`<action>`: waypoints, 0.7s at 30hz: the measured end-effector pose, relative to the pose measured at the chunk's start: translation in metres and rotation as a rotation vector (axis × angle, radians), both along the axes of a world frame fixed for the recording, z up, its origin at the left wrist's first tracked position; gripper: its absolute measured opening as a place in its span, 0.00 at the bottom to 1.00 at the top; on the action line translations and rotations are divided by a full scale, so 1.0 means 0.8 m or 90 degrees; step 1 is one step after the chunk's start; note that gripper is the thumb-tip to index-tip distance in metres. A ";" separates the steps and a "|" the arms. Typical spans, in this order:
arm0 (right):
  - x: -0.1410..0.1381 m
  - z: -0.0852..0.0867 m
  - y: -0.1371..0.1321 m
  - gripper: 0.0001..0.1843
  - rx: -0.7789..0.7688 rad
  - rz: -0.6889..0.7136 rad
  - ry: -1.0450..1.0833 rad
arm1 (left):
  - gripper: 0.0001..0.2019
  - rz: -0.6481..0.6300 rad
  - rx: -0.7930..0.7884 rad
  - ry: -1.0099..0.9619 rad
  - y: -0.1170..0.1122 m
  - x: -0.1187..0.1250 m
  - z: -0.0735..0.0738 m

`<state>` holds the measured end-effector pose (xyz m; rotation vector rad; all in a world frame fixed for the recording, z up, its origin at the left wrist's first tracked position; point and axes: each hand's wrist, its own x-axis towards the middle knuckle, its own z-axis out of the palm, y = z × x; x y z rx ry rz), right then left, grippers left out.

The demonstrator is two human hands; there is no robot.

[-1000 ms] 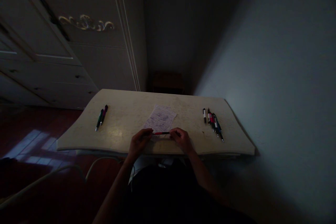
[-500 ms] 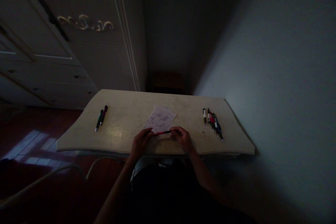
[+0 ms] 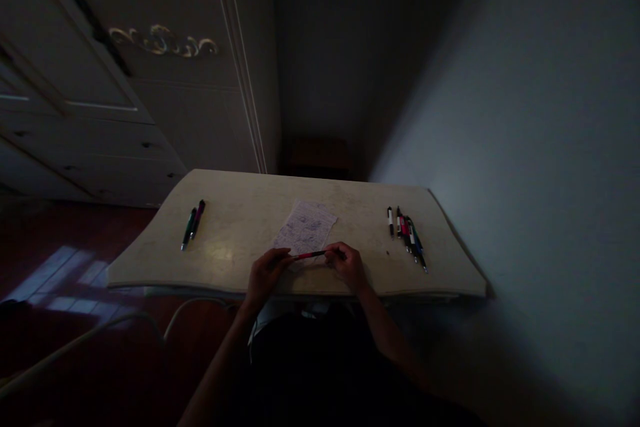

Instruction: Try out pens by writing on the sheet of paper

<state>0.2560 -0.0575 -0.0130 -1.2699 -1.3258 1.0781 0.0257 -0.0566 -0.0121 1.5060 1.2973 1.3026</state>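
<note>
A red and black pen (image 3: 309,255) is held level between my two hands, just above the near part of the table (image 3: 240,213). My left hand (image 3: 267,271) pinches its left end, and my right hand (image 3: 346,263) grips the right end, which the fingers partly hide. Right behind the pen lies a sheet of paper (image 3: 306,223) covered with blue scribbled writing. To the right, several pens (image 3: 411,235) lie in a loose bunch, with a white and black pen (image 3: 391,221) slightly apart. Over on the left rest a green pen (image 3: 189,229) and a purple pen (image 3: 199,219).
A pale wardrobe (image 3: 200,120) with carved trim stands beyond the table's left side. The wall (image 3: 550,180) runs along the right. Behind the table, a brown wooden piece (image 3: 319,155) sits in the dark. A pale curved tube (image 3: 100,333) is at lower left.
My left fingers have shifted slightly at the pen's left end. My right hand stays in nearly the same place, and the pens on the table have not moved.
</note>
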 end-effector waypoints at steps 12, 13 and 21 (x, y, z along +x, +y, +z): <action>-0.002 0.003 0.001 0.12 0.088 0.030 -0.154 | 0.09 0.067 0.002 -0.033 0.001 0.003 0.002; -0.003 0.004 0.002 0.12 0.098 0.032 -0.166 | 0.08 0.070 0.004 -0.027 0.001 0.003 0.002; -0.002 0.007 0.001 0.16 0.106 0.058 -0.136 | 0.10 0.093 0.016 -0.005 -0.001 0.000 0.004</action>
